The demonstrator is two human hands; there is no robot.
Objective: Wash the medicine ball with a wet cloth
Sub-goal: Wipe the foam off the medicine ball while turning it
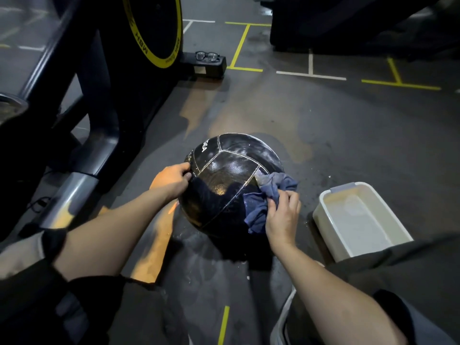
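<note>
Right hand (282, 217) clutches wet cloth (267, 195) against ball's (224, 180) right flank | left hand (173, 180) clasps its opposite side | ball rests mid-floor

Medicine ball (224, 175), centre of frame: black, glossy, fine woven texture; pale grey-white seams dividing it into panels; white lettering on upper left panel; whitish film on upper right panel.

Cloth (268, 195), right side of ball: dull blue, one paler grey-tan corner at top.

Tub (323, 210), lower right: white, with a grey-lavender strip on its far rim; interior off-white to cream.

Floor (348, 133): dark grey, with orange-tan patches above and left of ball. Tape lines (240, 46) in yellow and white, upper right.

Wheel (151, 28), upper left: black with yellow rim band carrying black lettering.

Glasses (207, 56), upper centre: black frames.
</note>
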